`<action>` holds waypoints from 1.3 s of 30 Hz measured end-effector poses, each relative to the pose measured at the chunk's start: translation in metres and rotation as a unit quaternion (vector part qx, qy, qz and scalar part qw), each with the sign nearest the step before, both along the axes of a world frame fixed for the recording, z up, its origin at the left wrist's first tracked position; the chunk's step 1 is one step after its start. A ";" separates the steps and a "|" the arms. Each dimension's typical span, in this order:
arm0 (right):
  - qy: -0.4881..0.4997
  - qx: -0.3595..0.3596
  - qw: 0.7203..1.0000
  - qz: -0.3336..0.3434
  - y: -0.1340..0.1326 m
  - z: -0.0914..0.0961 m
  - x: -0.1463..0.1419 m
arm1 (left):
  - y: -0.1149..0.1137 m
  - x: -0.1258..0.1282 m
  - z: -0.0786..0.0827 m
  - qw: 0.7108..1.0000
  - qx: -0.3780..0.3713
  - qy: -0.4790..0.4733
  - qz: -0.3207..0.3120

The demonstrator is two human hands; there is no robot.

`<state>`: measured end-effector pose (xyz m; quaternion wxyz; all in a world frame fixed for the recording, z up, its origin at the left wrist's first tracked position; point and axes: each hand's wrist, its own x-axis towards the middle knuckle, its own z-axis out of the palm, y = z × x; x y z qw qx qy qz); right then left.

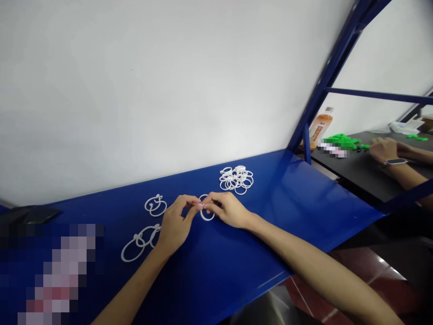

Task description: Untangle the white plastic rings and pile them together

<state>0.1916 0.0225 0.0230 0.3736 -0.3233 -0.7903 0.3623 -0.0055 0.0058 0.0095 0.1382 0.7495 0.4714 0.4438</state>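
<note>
Both my hands meet over the blue table [216, 271], pinching a white ring [207, 218] between them. My left hand [178, 221] grips it with thumb and forefinger from the left. From the right, the fingertips of my right hand [227, 208] press at the same spot, on the ring's small end part. The ring's round loop shows below and above the fingers; the pinched detail is too small to make out. Left of my left hand lie more white rings [132, 260], some partly behind it, and a smaller group of white rings [156, 213] farther back.
A heap of white rings [237, 179] lies near the wall behind my right hand. Blue metal posts [323, 81] rise at right. Beyond them, a co-worker's hands [385, 151] are at a dark table with green pieces [341, 141] and a bottle [320, 128]. A dark bag [30, 214] lies at left.
</note>
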 end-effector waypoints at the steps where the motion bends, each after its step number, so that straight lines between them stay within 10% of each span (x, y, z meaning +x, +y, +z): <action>1: -0.002 0.005 1.000 0.006 -0.001 0.001 -0.001 | 0.000 0.000 0.000 1.000 0.002 -0.006 0.002; 17: -0.059 0.149 0.986 0.045 -0.004 -0.001 0.003 | -0.003 -0.003 -0.001 0.998 0.047 0.009 -0.037; 28: -0.112 0.155 0.979 -0.072 0.002 0.004 0.004 | 0.003 0.001 -0.001 0.980 0.176 0.092 0.012; 39: -0.233 0.228 0.924 -0.199 0.076 0.006 0.051 | 0.004 0.004 -0.014 0.961 0.075 0.265 0.024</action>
